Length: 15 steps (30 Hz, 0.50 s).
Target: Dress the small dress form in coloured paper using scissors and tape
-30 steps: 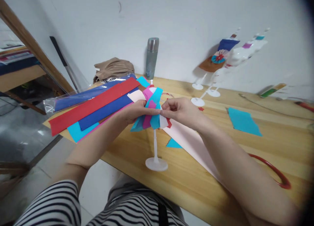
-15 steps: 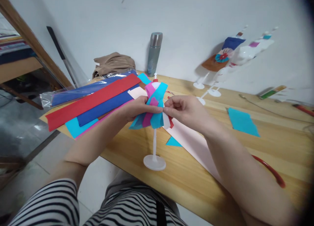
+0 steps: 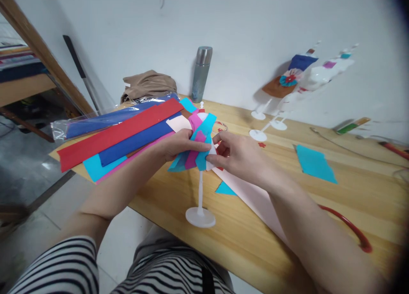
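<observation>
Left hand point(image 3: 180, 145) holds mannequin point(image 3: 203, 116); right hand point(image 3: 241, 154) touches its cloth point(image 3: 201, 161).

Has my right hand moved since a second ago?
Yes. Judged against the white base of the stand, your right hand is lower now, its thumb closer to that base.

the counter point(image 3: 236, 238) is smooth grained wood with a soft sheen. the white stand point(image 3: 200, 218) is smooth plastic; the turquoise wrap point(image 3: 207, 124) looks matt, probably cloth, its weave too fine to tell. the clear sleeve point(image 3: 59, 131) is glossy plastic, the flask cap point(image 3: 204, 54) shiny metal, the brown bundle point(image 3: 150, 84) rumpled matt cloth, the red handle point(image 3: 364, 244) glossy.
</observation>
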Motion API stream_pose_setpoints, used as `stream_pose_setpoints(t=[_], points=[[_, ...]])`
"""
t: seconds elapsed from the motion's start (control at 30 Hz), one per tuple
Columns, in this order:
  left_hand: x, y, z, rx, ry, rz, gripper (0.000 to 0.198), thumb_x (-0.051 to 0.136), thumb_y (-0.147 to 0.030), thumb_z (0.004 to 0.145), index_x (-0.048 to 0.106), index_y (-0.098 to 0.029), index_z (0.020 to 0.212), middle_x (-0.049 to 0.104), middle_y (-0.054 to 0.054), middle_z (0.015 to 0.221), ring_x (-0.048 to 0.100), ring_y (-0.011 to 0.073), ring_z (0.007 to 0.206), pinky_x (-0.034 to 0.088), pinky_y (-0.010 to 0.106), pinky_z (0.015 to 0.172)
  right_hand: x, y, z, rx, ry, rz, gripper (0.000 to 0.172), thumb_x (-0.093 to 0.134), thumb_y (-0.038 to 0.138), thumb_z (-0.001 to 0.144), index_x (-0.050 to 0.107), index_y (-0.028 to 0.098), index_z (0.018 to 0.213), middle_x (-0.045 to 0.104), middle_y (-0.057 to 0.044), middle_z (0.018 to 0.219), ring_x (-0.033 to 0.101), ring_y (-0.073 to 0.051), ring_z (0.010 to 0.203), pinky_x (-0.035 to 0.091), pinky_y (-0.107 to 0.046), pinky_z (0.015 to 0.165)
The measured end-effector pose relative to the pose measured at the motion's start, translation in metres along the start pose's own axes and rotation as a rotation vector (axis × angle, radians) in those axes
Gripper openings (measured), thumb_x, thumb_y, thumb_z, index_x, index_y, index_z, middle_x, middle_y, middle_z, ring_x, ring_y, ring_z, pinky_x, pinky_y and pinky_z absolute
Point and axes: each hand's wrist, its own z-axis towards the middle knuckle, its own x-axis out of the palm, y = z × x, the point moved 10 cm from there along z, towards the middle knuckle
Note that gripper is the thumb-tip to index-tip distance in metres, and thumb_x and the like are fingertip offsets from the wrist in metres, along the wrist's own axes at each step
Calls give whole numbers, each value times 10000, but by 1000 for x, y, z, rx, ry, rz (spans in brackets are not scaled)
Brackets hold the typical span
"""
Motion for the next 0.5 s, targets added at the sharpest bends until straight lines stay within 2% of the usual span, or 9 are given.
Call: stream_pose_setpoints(t=[0.27,0.4,0.5], points=[[1,8,4,-9,17,-62,463,984,-297,565,777,-98,929,785,89,891,736,182,788,610,305,801,-6,7,-5,-42,17,-22,106,665,315,867,605,231,890,754,-28,764,710,-231,725,449,-333,634],[10,3,-2,6,71,-109,444,974,-299,611,784,-112,965,793,82,915,745,175,825,607,293,830,-15,11,-9,-46,-26,-40,84,650,298,871,657,224,913,759,-33,749,719,-241,732,462,-340,647],[10,7,1,-6,77,-118,418,966,-290,620,786,-120,957,794,73,910,744,173,828,607,296,845,-14,13,-8,-25,-33,-113,122,666,296,862,684,218,954,768,-44,768,718,-252,722,454,-344,632]])
